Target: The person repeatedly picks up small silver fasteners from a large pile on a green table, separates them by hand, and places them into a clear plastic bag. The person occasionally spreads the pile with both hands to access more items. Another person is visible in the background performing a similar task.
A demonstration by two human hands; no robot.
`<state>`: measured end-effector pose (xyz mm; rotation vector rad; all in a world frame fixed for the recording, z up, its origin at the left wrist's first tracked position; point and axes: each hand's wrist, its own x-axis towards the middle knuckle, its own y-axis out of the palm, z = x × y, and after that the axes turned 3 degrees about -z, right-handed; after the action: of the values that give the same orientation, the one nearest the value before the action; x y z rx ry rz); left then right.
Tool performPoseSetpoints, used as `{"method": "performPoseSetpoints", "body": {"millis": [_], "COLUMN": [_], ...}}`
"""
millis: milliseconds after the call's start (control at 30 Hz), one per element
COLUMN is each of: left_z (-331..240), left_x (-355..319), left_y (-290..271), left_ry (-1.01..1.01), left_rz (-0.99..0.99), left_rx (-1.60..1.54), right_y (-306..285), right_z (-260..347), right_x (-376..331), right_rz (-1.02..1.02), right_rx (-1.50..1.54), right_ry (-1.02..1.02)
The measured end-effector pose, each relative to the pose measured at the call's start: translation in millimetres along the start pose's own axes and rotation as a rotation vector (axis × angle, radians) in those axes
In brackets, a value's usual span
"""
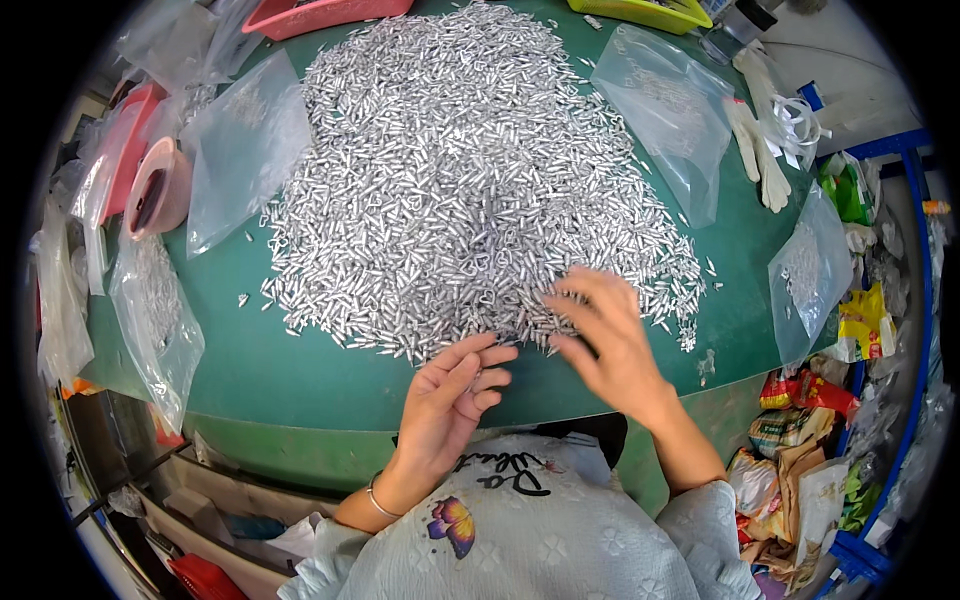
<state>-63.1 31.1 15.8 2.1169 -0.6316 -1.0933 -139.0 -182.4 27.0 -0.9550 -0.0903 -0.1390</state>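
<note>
A large heap of small shiny silver metal pieces (470, 170) covers the middle of a green table (300, 360). My right hand (605, 340) lies over the near edge of the heap, fingers spread and touching the pieces. My left hand (450, 400) rests at the table's front edge just below the heap, palm turned up and fingers curled loosely; whether it cups any pieces I cannot tell. A thin bracelet sits on my left wrist.
Clear plastic bags lie around the heap: one at the left (245, 150), one at the upper right (670, 110), one at the right edge (810, 275), one hanging off the left (155, 320). A pink tray (320, 15) and a yellow tray (640, 12) stand at the back. White gloves (760, 150) lie at the right.
</note>
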Motion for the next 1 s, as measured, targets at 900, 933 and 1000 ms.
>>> {"method": "performPoseSetpoints", "body": {"millis": [900, 933, 1000], "left_z": [-9.1, -8.7, -8.8], "left_x": [5.2, 4.9, 4.9], "left_y": [6.3, 5.1, 4.7], "left_ry": [0.026, 0.031, 0.032], "left_rz": [0.114, 0.119, 0.121], "left_rx": [-0.14, -0.133, -0.112], "right_y": [29.2, 26.0, 24.9], "right_z": [-5.3, -1.6, -0.3], "right_x": [71.0, 70.8, 71.4], "right_rz": [-0.211, -0.217, -0.225], "right_rx": [-0.001, -0.048, -0.101], "right_ry": [-0.078, -0.093, -0.116]}}
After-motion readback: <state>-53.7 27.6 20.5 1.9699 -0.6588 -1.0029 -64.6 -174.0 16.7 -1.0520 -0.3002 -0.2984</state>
